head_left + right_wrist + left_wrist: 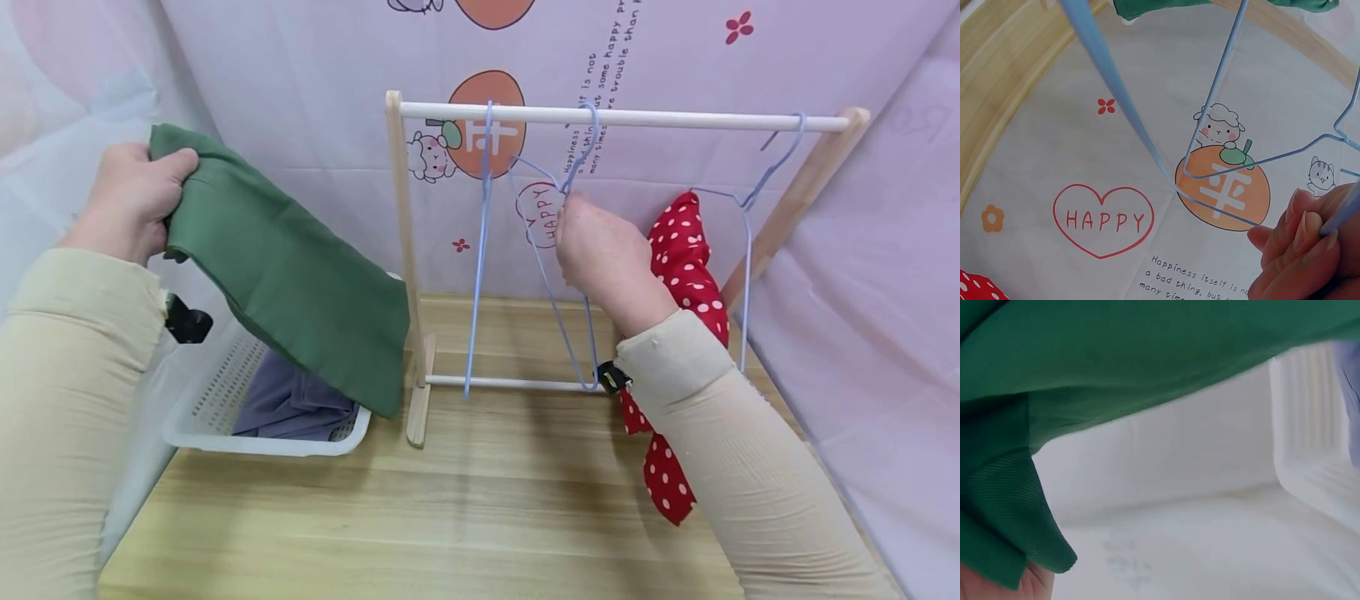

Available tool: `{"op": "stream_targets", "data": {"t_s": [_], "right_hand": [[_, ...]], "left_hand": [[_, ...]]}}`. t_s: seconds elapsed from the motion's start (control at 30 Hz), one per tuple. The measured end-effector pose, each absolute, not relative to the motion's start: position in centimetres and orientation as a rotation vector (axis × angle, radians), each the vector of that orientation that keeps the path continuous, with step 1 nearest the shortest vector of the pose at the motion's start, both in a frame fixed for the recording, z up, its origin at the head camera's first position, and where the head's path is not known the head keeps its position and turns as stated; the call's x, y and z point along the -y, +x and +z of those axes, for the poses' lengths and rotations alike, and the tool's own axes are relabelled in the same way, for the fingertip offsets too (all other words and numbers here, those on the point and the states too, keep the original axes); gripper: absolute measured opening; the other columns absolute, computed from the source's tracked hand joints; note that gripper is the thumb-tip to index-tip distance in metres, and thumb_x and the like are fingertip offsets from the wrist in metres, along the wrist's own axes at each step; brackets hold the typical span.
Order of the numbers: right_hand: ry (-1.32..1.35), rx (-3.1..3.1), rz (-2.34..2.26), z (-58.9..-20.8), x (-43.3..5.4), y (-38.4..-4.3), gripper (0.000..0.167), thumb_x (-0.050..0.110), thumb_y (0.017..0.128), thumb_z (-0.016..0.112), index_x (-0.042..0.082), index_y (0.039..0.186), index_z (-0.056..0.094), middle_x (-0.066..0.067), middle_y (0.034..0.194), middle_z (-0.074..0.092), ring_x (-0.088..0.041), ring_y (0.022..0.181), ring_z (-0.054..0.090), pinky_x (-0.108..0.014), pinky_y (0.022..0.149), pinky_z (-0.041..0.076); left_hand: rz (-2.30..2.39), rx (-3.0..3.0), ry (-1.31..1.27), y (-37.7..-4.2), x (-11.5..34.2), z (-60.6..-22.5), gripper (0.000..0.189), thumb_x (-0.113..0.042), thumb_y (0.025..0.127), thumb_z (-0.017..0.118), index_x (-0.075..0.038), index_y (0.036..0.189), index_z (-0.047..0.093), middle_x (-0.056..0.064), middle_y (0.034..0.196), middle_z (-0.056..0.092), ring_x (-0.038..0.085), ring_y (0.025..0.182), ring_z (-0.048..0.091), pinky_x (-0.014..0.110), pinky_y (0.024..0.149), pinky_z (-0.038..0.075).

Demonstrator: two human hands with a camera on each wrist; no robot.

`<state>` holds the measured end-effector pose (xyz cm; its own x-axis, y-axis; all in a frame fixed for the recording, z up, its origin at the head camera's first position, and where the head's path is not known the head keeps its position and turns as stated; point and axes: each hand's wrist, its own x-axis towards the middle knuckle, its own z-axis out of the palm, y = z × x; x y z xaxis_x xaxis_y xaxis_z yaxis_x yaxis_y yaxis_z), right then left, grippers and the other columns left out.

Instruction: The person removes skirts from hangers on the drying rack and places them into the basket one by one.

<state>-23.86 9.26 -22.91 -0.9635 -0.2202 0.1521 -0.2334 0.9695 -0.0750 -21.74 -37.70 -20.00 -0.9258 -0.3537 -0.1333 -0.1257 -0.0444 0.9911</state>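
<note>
left hand: gripped green cloth at one end, over the basket. right hand: pinched middle hanger below its hook. cloth appeared light, limp, best held by an edge.

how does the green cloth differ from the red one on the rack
The green cloth is plain, while the red cloth has white polka dots. The green cloth is held up by the left hand; the red cloth hangs from the rightmost hanger. The green cloth looks fairly smooth and flat, the red cloth more bunched. Both are fabric pieces.
</note>
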Motion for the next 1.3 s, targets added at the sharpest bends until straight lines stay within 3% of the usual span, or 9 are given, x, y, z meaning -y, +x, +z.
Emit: {"op": "stream_targets", "data": {"t_s": [0.17,0.37,0.53,0.63,0.8,1.0,1.3], "right_hand": [[0.367,2.975,0.115,-22.8,-9.2,-23.8,0.049,0.01,0.088,0.077,-0.002,0.126,0.048,-0.025,0.105,0.069,-0.041,0.084,0.074,-0.054,0.068,0.063],[0.394,2.962,0.092,-22.9,-9.2,-23.8,0.047,0.009,0.089,0.076,-0.003,0.124,0.048,-0.024,0.102,0.067,-0.04,0.083,0.074,-0.054,0.067,0.063],[0.402,2.959,0.061,-22.9,-9.1,-23.8,0.049,0.009,0.088,0.077,-0.004,0.125,0.048,-0.025,0.102,0.067,-0.04,0.082,0.074,-0.053,0.067,0.063],[0.391,2.962,0.069,-22.9,-9.1,-23.8,0.049,0.01,0.088,0.077,-0.003,0.125,0.048,-0.024,0.102,0.067,-0.04,0.082,0.074,-0.053,0.067,0.063],[0.376,2.965,0.093,-22.9,-9.1,-23.7,0.049,0.01,0.088,0.078,-0.003,0.125,0.048,-0.024,0.102,0.068,-0.04,0.082,0.073,-0.053,0.066,0.063],[0.367,2.967,0.157,-22.9,-9.1,-23.7,0.048,0.01,0.091,0.075,-0.002,0.128,0.048,-0.025,0.108,0.069,-0.041,0.085,0.074,-0.052,0.067,0.063],[0.409,2.957,0.1,-22.9,-9.3,-23.8,0.056,0.01,0.086,0.08,-0.003,0.13,0.047,-0.026,0.11,0.07,-0.041,0.083,0.074,-0.053,0.065,0.063]], "left_hand": [[-1.492,2.556,0.517,-20.9,39.5,-21.0,0.033,-0.045,0.105,0.048,-0.013,0.103,0.042,-0.002,0.079,0.048,0.012,0.058,0.054,0.034,0.052,0.051],[-0.748,2.803,0.4,-20.4,41.2,-23.1,0.047,-0.047,0.106,0.035,-0.002,0.094,0.044,0.014,0.077,0.047,0.031,0.066,0.052,0.042,0.054,0.045],[-0.524,2.817,0.39,-20.3,42.1,-24.7,0.057,-0.042,0.108,0.035,0.014,0.111,0.048,0.035,0.097,0.051,0.05,0.084,0.052,0.055,0.063,0.045],[-0.441,2.839,0.399,-20.4,42.5,-25.5,0.061,-0.041,0.108,0.035,0.018,0.119,0.046,0.041,0.106,0.051,0.054,0.086,0.054,0.06,0.063,0.045],[-0.337,2.855,0.398,-20.5,43.1,-26.8,0.057,-0.039,0.109,0.036,0.017,0.119,0.044,0.043,0.102,0.052,0.057,0.081,0.056,0.058,0.05,0.044],[-0.274,2.862,0.366,-20.8,42.9,-28.6,0.054,-0.038,0.11,0.04,0.014,0.121,0.045,0.047,0.107,0.054,0.064,0.084,0.058,0.063,0.05,0.044],[-0.307,2.86,0.363,-20.9,42.4,-30.0,0.053,-0.042,0.109,0.043,0.01,0.108,0.05,0.04,0.092,0.059,0.055,0.075,0.06,0.056,0.047,0.043]]}}
